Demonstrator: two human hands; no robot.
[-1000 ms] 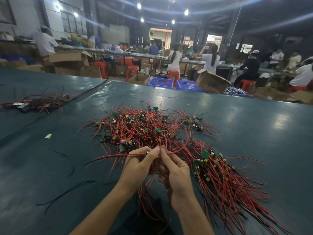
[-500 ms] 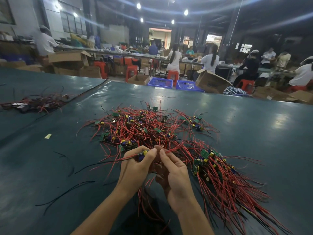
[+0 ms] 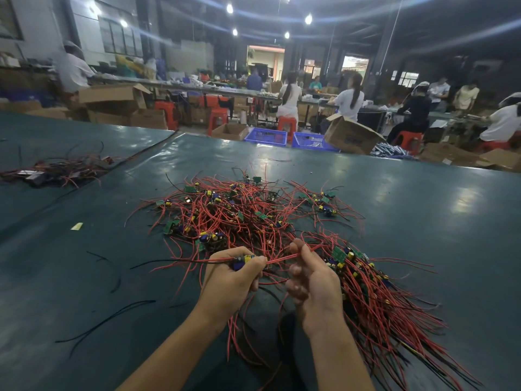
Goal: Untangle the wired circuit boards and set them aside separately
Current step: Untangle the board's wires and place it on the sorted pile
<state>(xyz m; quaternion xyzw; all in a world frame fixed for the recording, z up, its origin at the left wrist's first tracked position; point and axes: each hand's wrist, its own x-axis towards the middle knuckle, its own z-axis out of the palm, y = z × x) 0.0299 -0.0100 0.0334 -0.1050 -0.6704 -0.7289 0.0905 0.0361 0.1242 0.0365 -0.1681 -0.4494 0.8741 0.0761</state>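
A tangled heap of small green circuit boards with red and black wires [image 3: 239, 213] lies in the middle of the dark green table [image 3: 423, 210]. To its right, a combed bundle of boards with wires [image 3: 375, 294] fans toward the near right. My left hand [image 3: 231, 280] grips one circuit board [image 3: 242, 261] with blue and yellow parts; its red and black wires trail left. My right hand [image 3: 313, 280] pinches red wires [image 3: 284, 259] that run from that board, fingers curled.
Another pile of wired parts [image 3: 59, 170] sits at the far left of the table. Loose black wires [image 3: 107, 320] and a small pale scrap [image 3: 76, 226] lie on the left. Beyond the table stand cardboard boxes, blue crates [image 3: 266, 136], red stools and seated workers.
My two hands have drawn apart, left hand moving left with the board and right hand pulling the red wires right. The board's wires now stretch between them.
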